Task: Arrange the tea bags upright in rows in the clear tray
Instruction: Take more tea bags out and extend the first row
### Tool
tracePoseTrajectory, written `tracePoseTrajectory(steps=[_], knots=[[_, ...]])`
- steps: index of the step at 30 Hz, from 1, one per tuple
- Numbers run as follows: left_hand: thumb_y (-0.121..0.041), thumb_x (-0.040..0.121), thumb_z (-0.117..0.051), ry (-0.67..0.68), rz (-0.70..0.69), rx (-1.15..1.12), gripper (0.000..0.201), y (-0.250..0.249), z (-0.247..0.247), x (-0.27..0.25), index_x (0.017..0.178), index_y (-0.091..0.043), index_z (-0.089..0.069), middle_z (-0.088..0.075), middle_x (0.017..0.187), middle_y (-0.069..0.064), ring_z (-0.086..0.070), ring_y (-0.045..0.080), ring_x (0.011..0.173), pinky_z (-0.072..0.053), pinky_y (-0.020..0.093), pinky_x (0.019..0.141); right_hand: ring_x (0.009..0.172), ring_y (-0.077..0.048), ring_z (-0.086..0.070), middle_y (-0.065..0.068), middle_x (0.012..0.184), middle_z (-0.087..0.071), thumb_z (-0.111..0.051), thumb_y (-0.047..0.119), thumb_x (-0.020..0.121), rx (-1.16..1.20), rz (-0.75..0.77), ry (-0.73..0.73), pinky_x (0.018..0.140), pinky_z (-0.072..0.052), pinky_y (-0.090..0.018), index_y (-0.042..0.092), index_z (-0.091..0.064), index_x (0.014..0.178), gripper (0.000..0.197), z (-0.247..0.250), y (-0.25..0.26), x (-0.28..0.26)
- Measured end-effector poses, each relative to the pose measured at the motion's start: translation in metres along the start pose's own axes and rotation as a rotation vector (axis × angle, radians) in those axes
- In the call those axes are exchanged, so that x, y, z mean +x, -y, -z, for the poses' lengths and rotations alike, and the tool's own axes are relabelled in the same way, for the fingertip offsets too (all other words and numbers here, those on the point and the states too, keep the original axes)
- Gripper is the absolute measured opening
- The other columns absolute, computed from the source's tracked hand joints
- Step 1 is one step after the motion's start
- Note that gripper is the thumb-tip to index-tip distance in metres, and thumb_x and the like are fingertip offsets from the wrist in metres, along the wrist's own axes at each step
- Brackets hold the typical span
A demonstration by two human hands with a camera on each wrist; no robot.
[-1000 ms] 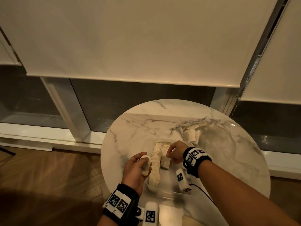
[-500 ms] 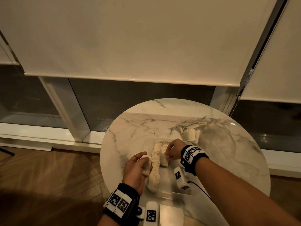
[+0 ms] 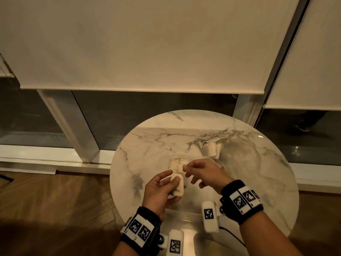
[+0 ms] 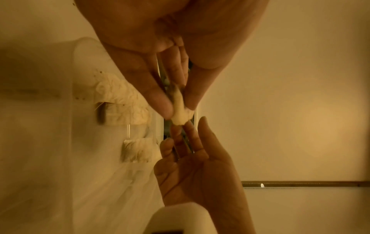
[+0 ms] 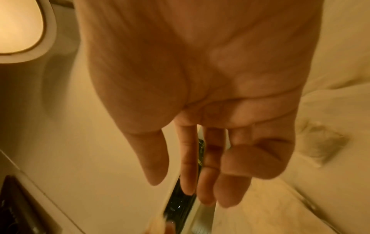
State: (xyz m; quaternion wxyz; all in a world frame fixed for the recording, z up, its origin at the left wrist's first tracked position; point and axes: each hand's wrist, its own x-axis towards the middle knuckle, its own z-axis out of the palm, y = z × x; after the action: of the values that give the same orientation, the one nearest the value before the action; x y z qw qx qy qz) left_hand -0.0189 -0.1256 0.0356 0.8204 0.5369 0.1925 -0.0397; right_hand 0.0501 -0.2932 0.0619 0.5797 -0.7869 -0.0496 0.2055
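Observation:
My left hand pinches one pale tea bag between thumb and fingers, just above the clear tray. My right hand holds nothing. Its fingers stretch toward the free end of that bag, and I cannot tell whether they touch it. In the tray a long row of upright tea bags runs away from me, with a short second row beside it. The right wrist view shows a bare palm and relaxed fingers.
A loose pile of tea bags lies on the round marble table, beyond the tray to the right. The table's edge curves close on the left, over a wooden floor. Window frames and roller blinds stand behind.
My right hand has left the short row in the tray, lifted and opened toward the left hand. The left hand has turned its tea bag toward the right hand.

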Motion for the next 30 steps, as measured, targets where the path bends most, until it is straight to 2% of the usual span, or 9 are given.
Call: tracePoseTrajectory(steps=[3,6,10,13,16,19,21,27,30], knots=[[-0.007,0.084,-0.074,0.043,-0.027,0.018,0.037,0.0,-0.005,-0.002,0.119,-0.016,-0.064,-0.076,0.1,0.011,-0.071,0.019,0.081,-0.055,0.031,0.06,0.067,-0.011,-0.063,0.002,0.082,-0.073,-0.072,0.031,0.09,-0.018,0.072,0.031,0.052,-0.045,-0.026,0.018,-0.074,0.089,0.013,-0.006,-0.01,-0.014],[-0.003,0.086,-0.072,0.077,-0.062,0.052,0.038,0.0,-0.009,-0.005,0.12,-0.016,-0.063,-0.076,0.1,0.014,-0.073,0.027,0.091,-0.058,0.036,0.072,0.066,-0.014,-0.062,0.0,0.079,-0.072,-0.073,0.022,0.09,-0.012,0.147,-0.043,0.052,-0.046,-0.029,0.014,-0.074,0.087,0.008,-0.006,-0.016,-0.022],[0.001,0.085,-0.071,0.13,-0.09,0.095,0.041,0.0,-0.012,-0.008,0.122,-0.015,-0.061,-0.076,0.1,0.015,-0.072,0.032,0.096,-0.06,0.037,0.074,0.066,-0.012,-0.062,0.001,0.081,-0.072,-0.074,0.025,0.089,-0.011,0.165,-0.051,0.051,-0.046,-0.027,0.016,-0.074,0.09,0.009,-0.002,-0.017,-0.029],[0.007,0.084,-0.07,0.159,-0.11,0.144,0.047,0.002,-0.014,-0.009,0.124,-0.016,-0.06,-0.076,0.098,0.015,-0.073,0.028,0.093,-0.059,0.034,0.072,0.065,-0.011,-0.062,-0.001,0.082,-0.072,-0.073,0.023,0.089,-0.016,0.174,-0.082,0.05,-0.045,-0.025,0.016,-0.074,0.089,0.006,-0.001,-0.017,-0.031],[0.013,0.079,-0.071,0.158,-0.122,0.186,0.052,0.006,-0.014,-0.008,0.121,-0.017,-0.062,-0.076,0.097,0.015,-0.073,0.022,0.087,-0.056,0.028,0.069,0.063,-0.012,-0.062,-0.002,0.077,-0.07,-0.072,0.016,0.089,0.028,0.187,-0.122,0.05,-0.045,-0.026,0.012,-0.073,0.088,0.005,0.0,-0.016,-0.031],[0.011,0.078,-0.074,0.136,-0.12,0.201,0.049,0.01,-0.013,-0.005,0.118,-0.014,-0.065,-0.075,0.096,0.017,-0.072,0.023,0.085,-0.055,0.028,0.069,0.06,-0.014,-0.061,-0.006,0.072,-0.069,-0.069,0.008,0.09,0.13,0.191,-0.196,0.049,-0.048,-0.027,0.003,-0.07,0.089,0.004,0.003,-0.014,-0.032],[0.009,0.079,-0.074,0.127,-0.131,0.218,0.043,0.011,-0.013,-0.004,0.116,-0.012,-0.066,-0.075,0.097,0.017,-0.072,0.022,0.084,-0.054,0.026,0.068,0.059,-0.014,-0.061,-0.008,0.072,-0.069,-0.069,0.007,0.09,0.157,0.184,-0.224,0.049,-0.05,-0.027,0.002,-0.07,0.089,0.005,0.004,-0.013,-0.032],[0.004,0.081,-0.074,0.124,-0.158,0.266,0.035,0.012,-0.014,-0.004,0.111,-0.013,-0.068,-0.075,0.098,0.013,-0.07,0.02,0.083,-0.053,0.025,0.066,0.061,-0.011,-0.061,-0.006,0.076,-0.07,-0.074,0.017,0.088,0.03,0.203,-0.207,0.049,-0.047,-0.026,0.012,-0.073,0.087,0.005,0.007,-0.014,-0.032],[-0.003,0.083,-0.075,0.047,-0.192,0.327,0.03,0.012,-0.011,-0.003,0.109,-0.018,-0.069,-0.074,0.1,0.001,-0.069,0.016,0.086,-0.054,0.026,0.067,0.066,-0.01,-0.063,-0.002,0.079,-0.072,-0.077,0.02,0.085,0.006,0.198,-0.334,0.055,-0.051,-0.028,0.019,-0.074,0.08,0.006,0.013,-0.021,-0.027]])
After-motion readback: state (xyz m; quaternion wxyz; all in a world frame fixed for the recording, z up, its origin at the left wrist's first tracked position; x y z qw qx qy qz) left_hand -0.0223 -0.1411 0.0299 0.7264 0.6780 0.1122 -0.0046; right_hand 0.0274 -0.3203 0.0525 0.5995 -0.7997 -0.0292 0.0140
